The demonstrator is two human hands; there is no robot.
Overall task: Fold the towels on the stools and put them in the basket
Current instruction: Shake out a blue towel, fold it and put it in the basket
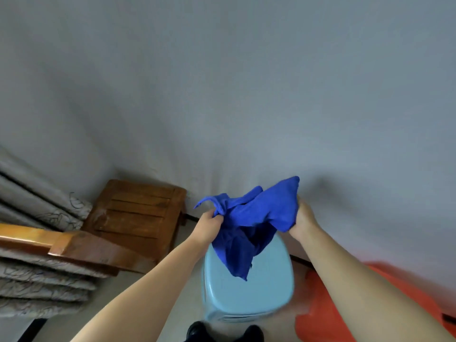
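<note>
I hold a blue towel point(249, 218) up in front of me with both hands, above a light blue stool point(249, 297). My left hand point(209, 224) has its fingers curled round a bunched corner at the towel's left end, and a small flap of cloth sticks out to the left beyond my knuckles. My right hand point(302, 219) grips the right end, where the cloth rises in a peak above my fingers. Between my hands the towel is crumpled and unfolded, and its middle sags in a loose point that hangs over the far part of the stool's seat; I cannot tell whether the tip touches the seat. The stool stands on the floor just in front of my dark shoes point(224, 333), which show at the near edge. To the right of the stool, partly under my right forearm, lies something orange point(333, 317) with a rounded edge; I cannot tell what it is. To the far left of the stool stands a brown wooden stool point(138, 213) against the grey wall point(222, 95). Nearer on the left are a wooden rail point(61, 243) and patterned grey cloth point(37, 280) in folds.
</note>
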